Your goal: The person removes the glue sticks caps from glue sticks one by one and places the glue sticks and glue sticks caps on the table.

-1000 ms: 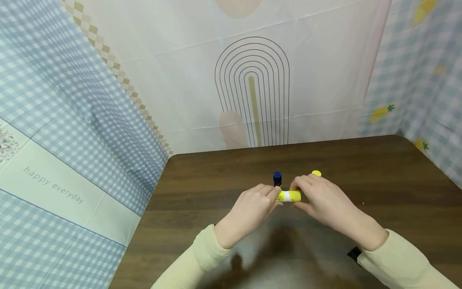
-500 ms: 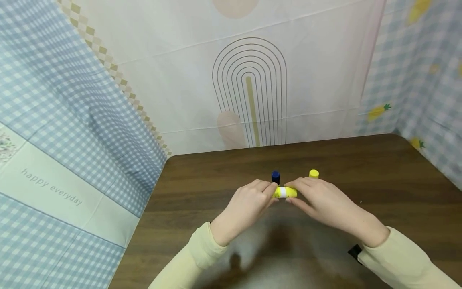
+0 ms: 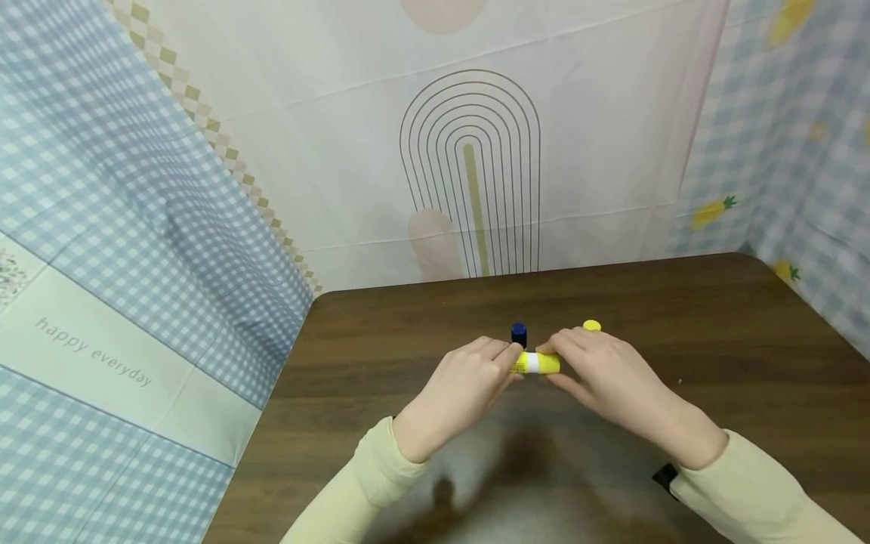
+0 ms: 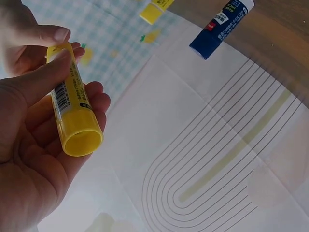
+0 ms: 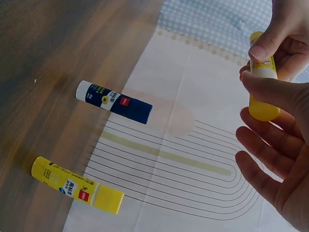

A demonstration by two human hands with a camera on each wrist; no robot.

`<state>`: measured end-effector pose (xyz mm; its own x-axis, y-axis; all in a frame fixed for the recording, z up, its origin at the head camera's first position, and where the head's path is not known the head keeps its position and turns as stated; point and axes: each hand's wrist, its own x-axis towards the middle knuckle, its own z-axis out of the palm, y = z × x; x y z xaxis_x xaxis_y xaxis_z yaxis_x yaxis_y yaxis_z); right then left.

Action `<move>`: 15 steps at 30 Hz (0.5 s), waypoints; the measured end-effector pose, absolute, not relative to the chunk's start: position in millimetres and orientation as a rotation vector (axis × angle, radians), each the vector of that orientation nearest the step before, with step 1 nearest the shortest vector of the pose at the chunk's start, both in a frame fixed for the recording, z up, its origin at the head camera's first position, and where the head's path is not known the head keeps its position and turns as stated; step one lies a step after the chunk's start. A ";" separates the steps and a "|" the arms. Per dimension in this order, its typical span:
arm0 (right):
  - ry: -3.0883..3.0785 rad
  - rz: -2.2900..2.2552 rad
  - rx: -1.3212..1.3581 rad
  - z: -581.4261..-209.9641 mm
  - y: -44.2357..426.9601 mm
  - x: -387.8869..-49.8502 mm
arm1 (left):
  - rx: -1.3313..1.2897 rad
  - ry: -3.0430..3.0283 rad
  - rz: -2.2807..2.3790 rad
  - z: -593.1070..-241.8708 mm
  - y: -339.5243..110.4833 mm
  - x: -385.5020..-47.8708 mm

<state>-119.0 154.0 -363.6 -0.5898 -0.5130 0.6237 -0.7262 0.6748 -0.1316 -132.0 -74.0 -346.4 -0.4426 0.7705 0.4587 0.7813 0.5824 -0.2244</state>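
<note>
Both hands hold one yellow glue stick (image 3: 537, 363) lying level above the table, a white band round its middle. My left hand (image 3: 465, 385) grips its left part between thumb and fingers. At the other end, my right hand (image 3: 608, 370) pinches it with thumb and fingertips. A hollow-looking yellow end (image 4: 83, 142) faces the left wrist camera. Behind the hands stand two more glue sticks. One is white with a dark blue cap (image 5: 137, 110); the second is yellow with a yellow cap (image 5: 107, 199). In the head view, the hands partly hide these two.
The dark wooden table (image 3: 408, 325) ends at a wall hung with pale printed cloth (image 3: 340, 151). Blue checked cloth (image 3: 136, 189) hangs at the left. A small black object (image 3: 666, 477) shows beside the right sleeve. A tiny speck (image 3: 680, 381) lies right of the hands.
Both hands and the held glue stick sit slightly further left in the head view than a second ago, along with the scene. My right fingers have shifted a little on the stick; both hands kept hold.
</note>
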 end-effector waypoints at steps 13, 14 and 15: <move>-2.641 0.679 0.887 -356.6 155.5 -115.2 | -1.258 -2.310 -0.074 -343.9 -78.1 -130.8; -2.617 0.666 0.891 -356.1 155.0 -115.4 | -1.260 -2.309 -0.073 -343.6 -78.3 -131.1; -2.589 0.657 0.894 -355.7 154.6 -115.6 | -1.262 -2.306 -0.075 -343.3 -78.5 -131.4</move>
<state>-115.6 154.6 -355.7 -0.7515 -0.4941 0.4371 -0.6427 0.6978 -0.3163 -131.4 -78.5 -343.3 -0.4409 0.7737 0.4550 0.8017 0.5674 -0.1879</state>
